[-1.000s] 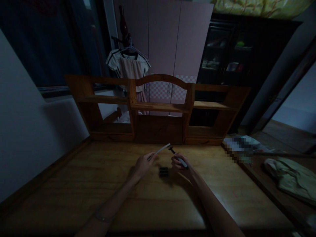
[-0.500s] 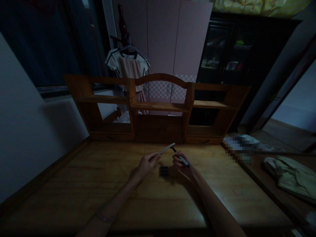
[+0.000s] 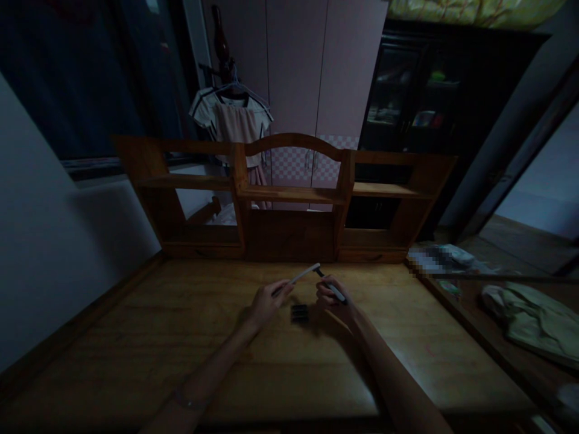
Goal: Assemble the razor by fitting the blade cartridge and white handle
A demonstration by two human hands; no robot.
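Observation:
My right hand (image 3: pixel 332 293) is closed around the grey-and-dark handle of a razor (image 3: pixel 335 292), whose dark neck points up and to the left. My left hand (image 3: pixel 269 302) pinches a thin pale stick (image 3: pixel 302 275), slanting up to the right. The stick's far end meets the razor's head, or lies just in front of it; in the dim light I cannot tell which. Below and between both hands, a small black ribbed holder (image 3: pixel 299 313), like a blade cartridge case, lies on the wooden desk (image 3: pixel 203 313).
A wooden shelf unit (image 3: pixel 289 194) stands along the desk's back edge. At the left rises a white wall (image 3: pixel 36 241). Beyond the right edge lie plastic-wrapped things (image 3: pixel 452 259) and a pale green cloth (image 3: pixel 534 316). Clothes (image 3: pixel 233 117) hang behind the shelf.
Both hands keep almost the same pose, with the stick still at the razor's head. The whole view has shifted very slightly.

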